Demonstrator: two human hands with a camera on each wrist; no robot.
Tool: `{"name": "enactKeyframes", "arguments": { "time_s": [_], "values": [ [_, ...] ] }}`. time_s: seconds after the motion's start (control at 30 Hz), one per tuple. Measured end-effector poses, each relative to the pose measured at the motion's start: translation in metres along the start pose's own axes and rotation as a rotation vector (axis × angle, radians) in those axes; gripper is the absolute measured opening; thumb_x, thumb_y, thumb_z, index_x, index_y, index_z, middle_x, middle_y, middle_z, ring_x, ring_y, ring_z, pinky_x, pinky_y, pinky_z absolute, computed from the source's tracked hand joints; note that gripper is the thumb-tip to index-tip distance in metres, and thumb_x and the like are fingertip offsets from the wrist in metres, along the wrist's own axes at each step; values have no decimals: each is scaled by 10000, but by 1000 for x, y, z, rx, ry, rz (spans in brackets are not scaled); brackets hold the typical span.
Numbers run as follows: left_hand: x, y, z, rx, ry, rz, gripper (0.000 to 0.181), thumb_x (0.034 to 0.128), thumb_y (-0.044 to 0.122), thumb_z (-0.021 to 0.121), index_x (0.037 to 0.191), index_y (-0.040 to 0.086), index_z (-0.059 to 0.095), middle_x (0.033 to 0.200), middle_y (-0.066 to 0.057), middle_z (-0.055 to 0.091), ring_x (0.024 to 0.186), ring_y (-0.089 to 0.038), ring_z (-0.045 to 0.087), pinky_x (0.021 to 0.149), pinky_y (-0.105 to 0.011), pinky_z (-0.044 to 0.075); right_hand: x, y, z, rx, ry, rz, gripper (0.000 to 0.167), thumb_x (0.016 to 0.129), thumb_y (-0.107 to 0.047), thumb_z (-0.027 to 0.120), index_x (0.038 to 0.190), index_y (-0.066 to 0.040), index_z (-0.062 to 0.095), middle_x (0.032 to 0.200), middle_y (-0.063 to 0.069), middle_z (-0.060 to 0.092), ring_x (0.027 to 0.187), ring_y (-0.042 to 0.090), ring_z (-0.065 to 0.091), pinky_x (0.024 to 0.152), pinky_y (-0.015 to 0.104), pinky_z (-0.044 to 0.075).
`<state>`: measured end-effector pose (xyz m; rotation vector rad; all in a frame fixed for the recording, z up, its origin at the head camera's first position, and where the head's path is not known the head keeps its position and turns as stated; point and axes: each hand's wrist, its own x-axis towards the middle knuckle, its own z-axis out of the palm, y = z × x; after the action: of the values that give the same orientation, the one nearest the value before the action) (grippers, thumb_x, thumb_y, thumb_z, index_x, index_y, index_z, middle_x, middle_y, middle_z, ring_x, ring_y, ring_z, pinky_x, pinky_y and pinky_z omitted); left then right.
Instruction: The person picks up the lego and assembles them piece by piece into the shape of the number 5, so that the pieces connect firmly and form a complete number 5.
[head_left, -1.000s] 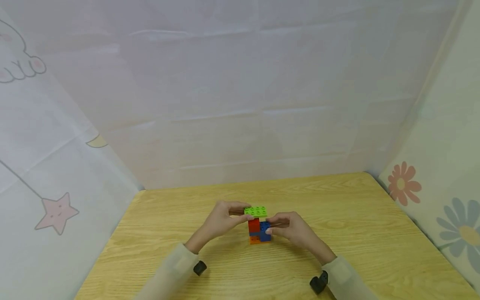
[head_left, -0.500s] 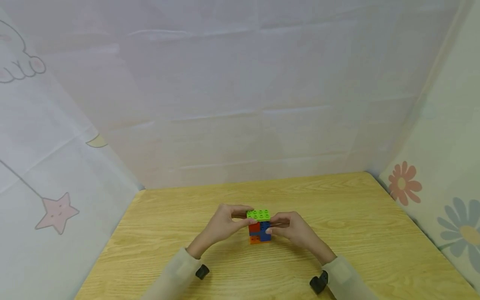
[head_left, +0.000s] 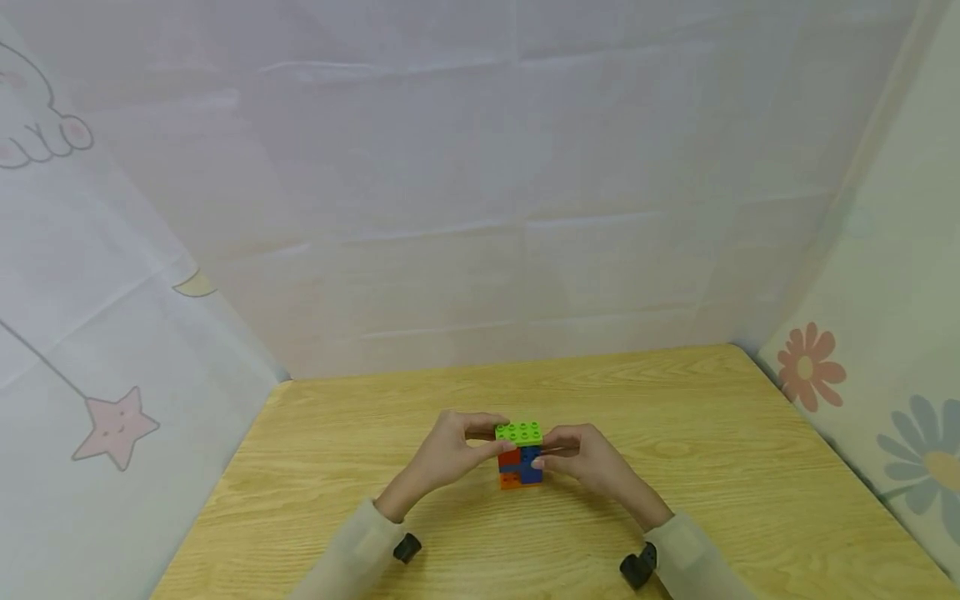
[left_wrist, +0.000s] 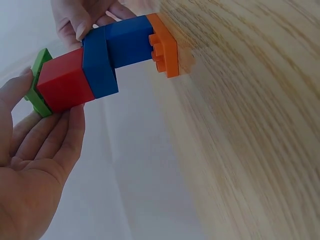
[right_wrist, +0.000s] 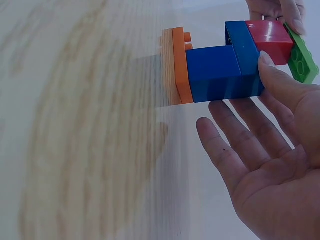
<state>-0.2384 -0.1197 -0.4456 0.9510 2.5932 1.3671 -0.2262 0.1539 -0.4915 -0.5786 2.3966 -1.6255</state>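
A small tower of toy building blocks stands in the middle of the table. Its base is an orange plate (left_wrist: 169,52) with a blue block (left_wrist: 129,42) on one side. Across that lies a flatter blue block (left_wrist: 99,65), and a red block (left_wrist: 65,80) sits at the other side on top. A bright green studded plate (head_left: 519,433) lies over the red block; whether it is fully seated I cannot tell. My left hand (head_left: 446,454) pinches the green plate between thumb and fingers. My right hand (head_left: 588,460) steadies the tower, its thumb and fingers gripping the flatter blue block.
The wooden table (head_left: 337,433) spreads out around the tower. Pale cloth (head_left: 480,208) hangs behind and along both sides, printed with a star and flowers. A small black device (head_left: 638,567) is worn at each wrist.
My left hand has brought the green plate slightly down and to the right, from a tilt above the red block to lying level over the tower. The right hand has stayed in place.
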Motion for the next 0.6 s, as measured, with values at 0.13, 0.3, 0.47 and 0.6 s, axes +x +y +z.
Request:
{"name": "enactKeyframes", "arguments": {
  "time_s": [0.13,0.3,0.47,0.6],
  "values": [
    [-1,2,0,30,-2,6,472,966,386,769,1351,117,721,1247,-37,785,1076,-164,775,936,-366,638,0,1,0,4,-2,-4,296,949,-340,796,1174,-149,780,1220,99,765,1125,267,761,902,331,641],
    [-1,3,0,52,-5,24,464,973,368,763,1353,106,718,1262,-66,778,1085,-202,774,978,-490,618,1,3,0,1,-3,-14,285,946,-338,799,1167,-159,784,1210,88,769,1117,254,764,900,315,639],
    [-1,3,0,71,-8,39,449,975,370,761,1347,122,723,1257,-75,779,1093,-226,774,979,-524,612,2,4,0,-4,-7,-18,280,945,-338,799,1164,-163,785,1203,83,771,1113,251,764,894,315,640],
    [-1,2,1,79,-7,57,449,980,389,751,1335,115,729,1237,-82,786,1076,-237,778,960,-527,618,1,4,0,-8,-5,-10,280,945,-336,799,1168,-167,784,1208,78,769,1122,253,760,900,321,639]
  ]
}}
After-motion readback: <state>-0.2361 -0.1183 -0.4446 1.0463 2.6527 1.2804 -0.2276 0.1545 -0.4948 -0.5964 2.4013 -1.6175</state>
